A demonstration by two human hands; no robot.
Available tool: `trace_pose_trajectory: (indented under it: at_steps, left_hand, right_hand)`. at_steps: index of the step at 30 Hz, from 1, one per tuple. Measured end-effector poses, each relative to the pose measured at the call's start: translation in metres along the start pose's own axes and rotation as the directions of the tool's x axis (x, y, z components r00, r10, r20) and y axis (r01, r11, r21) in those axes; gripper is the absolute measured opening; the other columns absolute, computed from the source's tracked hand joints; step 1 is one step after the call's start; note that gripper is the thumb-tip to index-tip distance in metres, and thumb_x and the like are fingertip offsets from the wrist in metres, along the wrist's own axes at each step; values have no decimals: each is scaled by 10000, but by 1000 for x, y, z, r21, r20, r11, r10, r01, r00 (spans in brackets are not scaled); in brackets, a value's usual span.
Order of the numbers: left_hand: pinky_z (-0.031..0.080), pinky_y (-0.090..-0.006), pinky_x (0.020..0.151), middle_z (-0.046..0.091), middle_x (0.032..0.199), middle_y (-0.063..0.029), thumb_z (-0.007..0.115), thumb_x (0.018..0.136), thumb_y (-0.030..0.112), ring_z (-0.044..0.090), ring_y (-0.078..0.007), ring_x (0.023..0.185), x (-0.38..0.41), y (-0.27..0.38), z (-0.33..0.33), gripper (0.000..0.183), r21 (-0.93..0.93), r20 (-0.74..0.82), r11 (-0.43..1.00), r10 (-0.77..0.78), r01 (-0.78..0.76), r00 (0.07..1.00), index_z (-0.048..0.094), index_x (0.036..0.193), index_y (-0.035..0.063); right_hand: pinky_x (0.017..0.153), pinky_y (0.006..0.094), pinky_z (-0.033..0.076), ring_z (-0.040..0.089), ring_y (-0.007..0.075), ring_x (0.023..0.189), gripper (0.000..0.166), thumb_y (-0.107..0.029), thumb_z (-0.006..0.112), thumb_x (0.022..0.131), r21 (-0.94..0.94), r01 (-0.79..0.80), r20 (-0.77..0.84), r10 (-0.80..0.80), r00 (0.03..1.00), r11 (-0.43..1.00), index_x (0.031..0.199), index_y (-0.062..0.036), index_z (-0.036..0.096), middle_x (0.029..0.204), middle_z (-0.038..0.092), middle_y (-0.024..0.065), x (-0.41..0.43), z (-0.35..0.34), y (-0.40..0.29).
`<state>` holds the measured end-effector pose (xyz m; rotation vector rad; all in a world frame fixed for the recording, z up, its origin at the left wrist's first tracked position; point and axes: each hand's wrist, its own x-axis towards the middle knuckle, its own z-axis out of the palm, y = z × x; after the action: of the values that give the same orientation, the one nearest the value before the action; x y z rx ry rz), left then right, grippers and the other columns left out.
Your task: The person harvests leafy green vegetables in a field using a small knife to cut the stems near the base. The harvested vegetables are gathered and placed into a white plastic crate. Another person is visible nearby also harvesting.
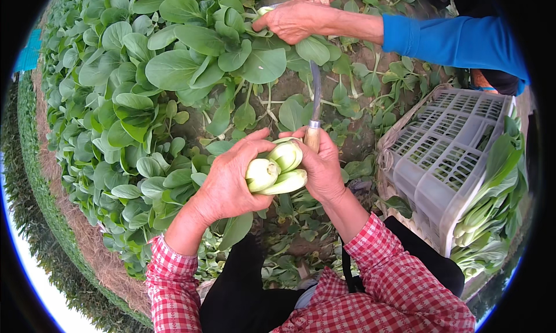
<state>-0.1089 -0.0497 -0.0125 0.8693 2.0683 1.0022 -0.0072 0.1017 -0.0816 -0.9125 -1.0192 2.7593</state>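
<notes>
Several pale green bok choy heads are bunched between my hands, their cut bases facing up. My left hand wraps around the bunch from the left. In my right hand is the wooden handle of a sickle, whose curved blade points away from me; the fingers of that hand also touch the bunch on its right side. The leaves of the held heads are mostly hidden beneath my hands.
Standing bok choy plants fill the left. At the top, a co-worker's hands, one blue sleeve beside them, are among the plants, with part of a blade showing. A grey plastic crate lies tipped at right, beside harvested bok choy. Loose leaves litter the soil.
</notes>
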Motion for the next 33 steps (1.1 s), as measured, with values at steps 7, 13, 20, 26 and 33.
trace_pose_trajectory:
  at_steps: [7,13,20,26,33]
  left_hand:
    - [513,-349,850,663,1015,-126,779,598,150,660,-258,927,6,-14,-2,627,-254,115,943,-190,213,975,531,1169,78]
    - [493,-361,888,648,1017,-158,750,587,125,640,-296,953,33,-21,-30,609,9,110,979,-203,203,973,563,1159,32]
    - [478,-393,946,497,1307,-228,722,579,77,588,-355,1073,68,-54,-42,564,532,-21,840,-113,107,993,576,1119,4]
    - [537,-411,806,494,1288,-241,691,634,24,643,-355,909,63,-79,-26,428,763,-58,619,-221,186,973,549,1037,5]
    - [538,-389,817,511,1264,-177,657,669,0,639,-329,930,45,-95,-6,394,783,-68,596,-202,178,977,556,1049,5]
  right_hand:
    - [591,225,487,585,75,734,159,-178,608,935,4,-73,1,73,997,997,1030,-65,547,928,630,23,4,-8,17]
    - [514,197,406,464,37,595,217,-321,557,963,-190,-275,-243,226,943,942,1030,-115,550,898,635,20,18,-21,13]
    - [721,374,494,629,273,757,332,-219,584,901,-834,18,-47,-103,994,551,1159,-15,543,876,665,147,63,-38,32]
    - [778,351,501,653,276,835,371,-214,663,833,-866,55,-15,-137,991,497,1163,-61,596,921,676,155,108,-36,36]
    - [784,342,501,657,261,830,370,-216,678,819,-906,82,36,-119,992,415,1162,-89,629,933,687,145,126,-37,36]
